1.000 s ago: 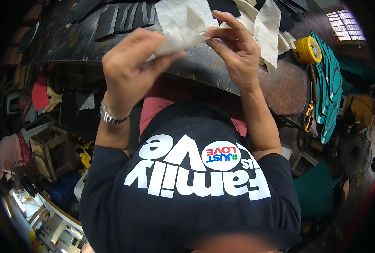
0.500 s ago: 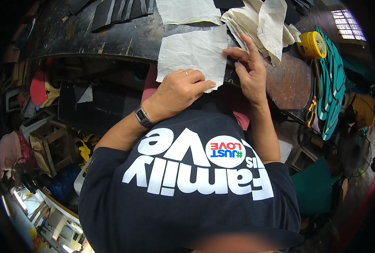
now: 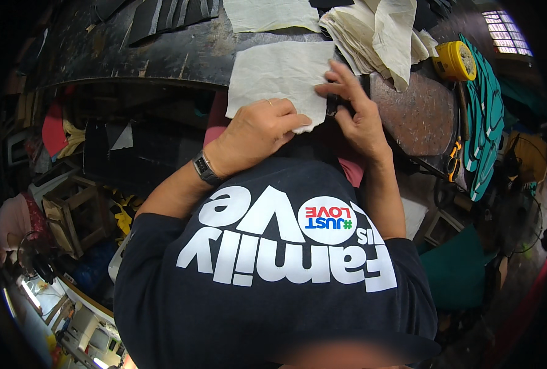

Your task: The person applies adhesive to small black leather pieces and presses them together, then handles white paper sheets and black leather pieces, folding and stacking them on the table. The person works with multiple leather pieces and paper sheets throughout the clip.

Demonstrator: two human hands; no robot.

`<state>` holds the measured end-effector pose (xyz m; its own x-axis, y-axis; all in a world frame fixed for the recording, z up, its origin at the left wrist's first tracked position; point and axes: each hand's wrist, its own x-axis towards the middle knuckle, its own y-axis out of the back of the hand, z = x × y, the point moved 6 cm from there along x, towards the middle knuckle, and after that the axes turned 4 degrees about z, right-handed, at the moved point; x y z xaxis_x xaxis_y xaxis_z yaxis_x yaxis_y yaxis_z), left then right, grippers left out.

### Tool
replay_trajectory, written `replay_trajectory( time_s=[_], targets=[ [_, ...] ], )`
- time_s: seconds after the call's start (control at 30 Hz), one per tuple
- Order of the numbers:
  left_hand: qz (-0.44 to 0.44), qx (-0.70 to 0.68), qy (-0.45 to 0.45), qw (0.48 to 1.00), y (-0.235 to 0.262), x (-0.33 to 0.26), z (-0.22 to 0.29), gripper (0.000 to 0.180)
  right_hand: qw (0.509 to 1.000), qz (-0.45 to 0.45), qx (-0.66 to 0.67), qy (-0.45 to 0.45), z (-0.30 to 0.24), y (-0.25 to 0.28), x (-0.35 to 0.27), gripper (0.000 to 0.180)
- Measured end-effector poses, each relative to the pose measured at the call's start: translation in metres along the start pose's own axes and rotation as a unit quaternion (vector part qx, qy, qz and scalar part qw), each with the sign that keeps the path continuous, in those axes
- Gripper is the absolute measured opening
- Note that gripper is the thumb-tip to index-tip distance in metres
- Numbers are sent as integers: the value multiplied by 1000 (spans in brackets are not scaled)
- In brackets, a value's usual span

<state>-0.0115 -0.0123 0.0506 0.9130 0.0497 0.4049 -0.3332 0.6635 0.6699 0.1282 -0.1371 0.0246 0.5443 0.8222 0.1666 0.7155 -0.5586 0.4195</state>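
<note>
A creased, off-white cloth piece (image 3: 279,71) lies over the front edge of the dark worktable, its near corner hanging past the edge. With thumb and curled fingers, my left hand (image 3: 258,128) pinches that near corner; a dark wristwatch (image 3: 206,168) sits on this wrist. At the cloth's right edge, my right hand (image 3: 359,117) is raised with fingers apart and the fingertips at or just over the cloth. Between its thumb and forefinger a small dark patch shows, which I cannot make out.
Another off-white piece (image 3: 272,15) lies farther back, beside a loose cloth pile (image 3: 359,43). Black strips (image 3: 169,21) rest at back left. At right are a yellow tub (image 3: 453,61), orange-handled scissors (image 3: 454,161) and hanging green pieces (image 3: 484,123). A wooden stool (image 3: 76,209) stands left.
My right hand has shifted slightly left and down, with its raised finger lowering toward the cloth's right edge. The cloth's far edge sits a little lower. My left hand keeps its pinch.
</note>
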Motion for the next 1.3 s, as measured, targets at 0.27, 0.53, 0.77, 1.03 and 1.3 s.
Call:
replay_trajectory(
  time_s=[0.27,0.53,0.77,1.03,1.3],
  targets=[
    [3,3,104,995,31,56,-48,22,995,37,85,-30,3,-12,1,83],
    [-58,-62,171,982,5,74,-102,26,989,139,50,-16,10,-13,10,73],
    [-104,-75,175,976,5,82,-108,30,988,141,-41,-57,3,-12,14,69],
    [-90,-50,157,982,9,90,-100,32,980,156,-115,-43,-5,-12,15,68],
    [-70,-36,168,983,3,92,-104,35,973,174,-152,-31,-5,-15,17,68]
  ],
)
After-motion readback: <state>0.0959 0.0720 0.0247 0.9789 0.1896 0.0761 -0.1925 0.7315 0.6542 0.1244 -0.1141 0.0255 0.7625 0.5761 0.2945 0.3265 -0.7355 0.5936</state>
